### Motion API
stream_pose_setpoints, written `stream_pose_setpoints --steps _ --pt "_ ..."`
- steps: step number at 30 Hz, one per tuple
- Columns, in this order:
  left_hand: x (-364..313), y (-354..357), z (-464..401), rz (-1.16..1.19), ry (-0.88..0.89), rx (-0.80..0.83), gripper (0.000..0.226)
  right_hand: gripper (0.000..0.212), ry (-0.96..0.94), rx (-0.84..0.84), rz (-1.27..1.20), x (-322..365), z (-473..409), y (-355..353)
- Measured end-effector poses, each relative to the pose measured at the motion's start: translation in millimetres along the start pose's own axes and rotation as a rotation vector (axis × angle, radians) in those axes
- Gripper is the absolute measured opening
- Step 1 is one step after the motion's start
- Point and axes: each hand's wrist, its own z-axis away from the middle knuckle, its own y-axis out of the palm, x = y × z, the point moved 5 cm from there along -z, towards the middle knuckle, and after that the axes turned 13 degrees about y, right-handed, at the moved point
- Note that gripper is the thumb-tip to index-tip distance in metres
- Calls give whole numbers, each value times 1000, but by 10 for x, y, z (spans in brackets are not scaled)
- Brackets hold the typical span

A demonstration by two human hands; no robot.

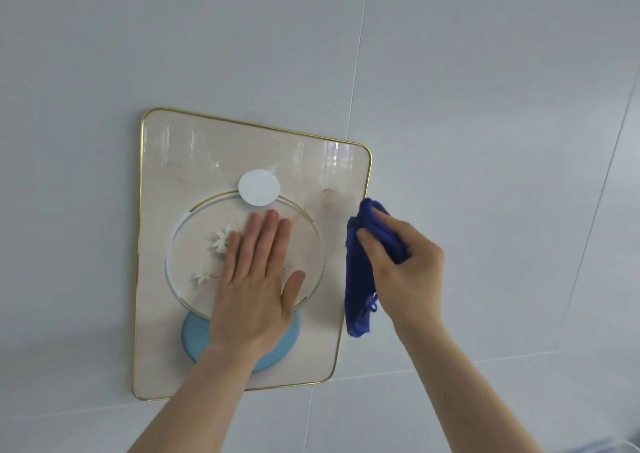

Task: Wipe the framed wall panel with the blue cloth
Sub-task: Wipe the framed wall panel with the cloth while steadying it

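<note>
Blue cloth [360,279] bunched in the right hand [405,272], grip clenched on its upper part w/ thumb and fingers wrapped round the folds; rest of the cloth hangs down below the fist, long axis near vertical, lower end loose. Cloth sits at the right edge of the framed wall panel [173,161], overlapping the gold rim [140,244] about halfway up; contact w/ the surface can't be told. Right forearm rises from lower right, wrist bent toward the panel.

Left hand [256,279] lies flat on the panel's centre, palm down, fingers straight, close together, pointing up; thumb splayed to the right; grip released, holding nothing. Left forearm comes up from bottom centre.

Panel is rectangular w/ rounded corners, long axis roughly vertical, hung on a pale tiled wall [485,106]. Its print shows a ring, white flowers, a white disc [259,187] above and a light-blue disc [197,338] below, partly under the left palm. Small speckled mark [326,193] near the upper right.
</note>
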Motion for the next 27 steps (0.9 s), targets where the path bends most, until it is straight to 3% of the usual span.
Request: stream_pose_setpoints --steps 5,8,10,15,20,27 --pt "11 23 -2 -10 8 -6 69 34 -443 -189 88 498 -340 324" --pt "25 30 -1 -19 9 0 69 39 -610 -196 409 386 -523 661" --pt "23 39 -9 -17 12 -6 69 47 -615 -167 490 213 -553 809" --pt "10 73 -38 -22 -7 -26 69 50 -601 -164 253 96 -559 936" --pt "25 91 -38 -11 0 -37 71 47 -827 -53 420 31 -386 1122" --pt "20 88 -29 -28 4 -28 71 43 -867 -163 455 -69 -381 1124"
